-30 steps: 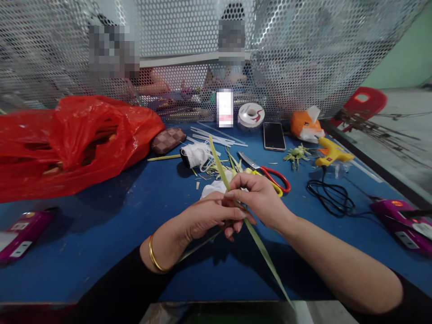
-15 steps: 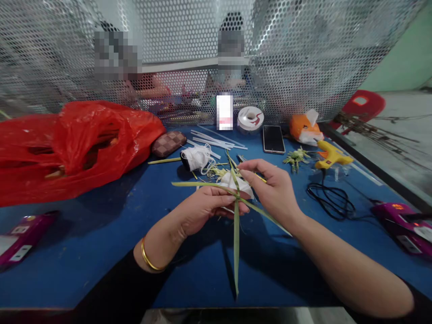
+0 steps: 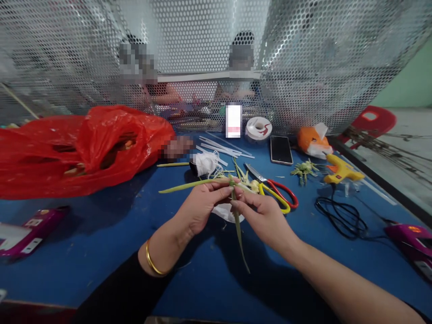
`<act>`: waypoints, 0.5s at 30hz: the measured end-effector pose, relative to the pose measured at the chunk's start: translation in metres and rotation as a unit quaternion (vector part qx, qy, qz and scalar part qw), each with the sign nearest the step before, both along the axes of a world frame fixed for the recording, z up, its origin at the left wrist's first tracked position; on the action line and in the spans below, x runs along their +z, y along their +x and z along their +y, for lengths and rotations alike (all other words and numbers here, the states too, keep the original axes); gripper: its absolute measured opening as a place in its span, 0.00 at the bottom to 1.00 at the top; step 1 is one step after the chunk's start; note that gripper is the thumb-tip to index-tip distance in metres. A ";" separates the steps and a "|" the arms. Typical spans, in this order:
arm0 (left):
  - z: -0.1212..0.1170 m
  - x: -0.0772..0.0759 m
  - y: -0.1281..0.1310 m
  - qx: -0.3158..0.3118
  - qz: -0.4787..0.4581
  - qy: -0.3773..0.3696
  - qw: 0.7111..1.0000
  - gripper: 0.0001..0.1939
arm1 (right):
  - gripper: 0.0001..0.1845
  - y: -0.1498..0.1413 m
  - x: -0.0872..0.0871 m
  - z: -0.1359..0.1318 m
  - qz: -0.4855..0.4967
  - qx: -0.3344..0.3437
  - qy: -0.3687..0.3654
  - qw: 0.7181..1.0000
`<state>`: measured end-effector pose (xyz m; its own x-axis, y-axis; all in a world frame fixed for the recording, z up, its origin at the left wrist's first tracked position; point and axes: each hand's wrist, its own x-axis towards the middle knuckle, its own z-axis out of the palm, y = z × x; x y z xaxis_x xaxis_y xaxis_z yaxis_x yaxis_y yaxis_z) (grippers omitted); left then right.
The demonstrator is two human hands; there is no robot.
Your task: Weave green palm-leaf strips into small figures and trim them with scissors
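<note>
My left hand (image 3: 205,200) pinches a bundle of long green leaf strips (image 3: 238,225) where they cross. From the other side my right hand (image 3: 265,213) closes its thumb and fingers on the same crossing. One strip sticks out to the left and another hangs down toward me; the crossing itself is partly covered by my fingertips. Just beyond my right hand lie scissors (image 3: 278,195) with red and yellow handles. A white thread bundle (image 3: 206,163) on a black core rests behind my left hand, and a white piece (image 3: 227,212) lies beneath my hands.
Left is a red plastic bag (image 3: 101,153), with a purple power strip (image 3: 32,231) before it. White sticks (image 3: 221,148), a ribbon roll (image 3: 258,129) and phone (image 3: 281,150) lie behind. Right are a yellow glue gun (image 3: 342,170), its cable (image 3: 340,216) and another purple power strip (image 3: 410,245).
My right hand has come down and toward me, from an upper strip to the crossing. The hanging strip has swung rightward, and the scissors are now uncovered. The view has shifted slightly.
</note>
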<state>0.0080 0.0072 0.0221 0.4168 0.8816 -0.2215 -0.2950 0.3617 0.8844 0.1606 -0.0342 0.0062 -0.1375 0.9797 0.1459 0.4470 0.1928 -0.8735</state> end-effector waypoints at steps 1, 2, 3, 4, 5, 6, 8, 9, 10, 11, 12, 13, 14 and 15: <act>-0.001 0.000 0.001 0.006 -0.008 -0.005 1.000 0.11 | 0.17 -0.001 -0.001 0.000 0.010 0.006 0.013 1.000; -0.001 0.000 0.001 0.013 -0.013 -0.009 1.000 0.11 | 0.16 -0.002 -0.002 -0.001 0.010 0.013 0.031 0.999; -0.001 -0.001 0.002 0.020 -0.017 -0.012 1.000 0.10 | 0.16 -0.002 -0.001 -0.001 0.005 0.021 0.050 0.999; -0.002 -0.001 0.003 0.026 -0.019 -0.014 0.999 0.10 | 0.15 -0.002 -0.001 -0.002 -0.003 0.029 0.067 0.997; -0.002 -0.002 0.003 0.031 -0.021 -0.015 0.999 0.10 | 0.15 -0.002 0.000 -0.003 -0.010 0.036 0.080 0.996; -0.002 -0.003 0.004 0.034 -0.024 -0.016 0.999 0.10 | 0.14 -0.002 0.001 -0.003 -0.016 0.042 0.089 0.995; -0.003 -0.004 0.006 0.041 -0.033 -0.020 0.998 0.10 | 0.14 -0.001 0.002 -0.003 -0.027 0.051 0.104 0.993; -0.003 -0.004 0.007 0.045 -0.037 -0.024 0.998 0.10 | 0.15 -0.001 0.003 -0.003 -0.033 0.054 0.114 0.991; -0.004 -0.004 0.008 0.050 -0.041 -0.026 0.998 0.11 | 0.15 -0.001 0.003 -0.003 -0.038 0.057 0.124 0.990; -0.005 -0.005 0.009 0.055 -0.045 -0.029 0.997 0.11 | 0.15 -0.001 0.002 -0.003 -0.043 0.059 0.134 0.988; -0.005 -0.005 0.010 0.060 -0.049 -0.033 0.996 0.11 | 0.15 -0.002 0.002 -0.003 -0.048 0.060 0.142 0.987; -0.006 -0.005 0.011 0.065 -0.053 -0.036 0.996 0.11 | 0.15 -0.002 0.001 -0.003 -0.052 0.060 0.149 0.986; -0.006 -0.005 0.011 0.070 -0.056 -0.041 0.995 0.11 | 0.15 -0.002 0.000 -0.003 -0.055 0.059 0.154 0.985; -0.007 -0.005 0.012 0.076 -0.059 -0.046 0.994 0.11 | 0.15 -0.003 -0.001 -0.003 -0.057 0.059 0.158 0.984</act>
<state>0.0196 0.0004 0.0176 0.3076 0.9149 -0.2612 -0.4515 0.3820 0.8064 0.1576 -0.0374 0.0056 -0.2813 0.8644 0.4168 0.4974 0.5028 -0.7070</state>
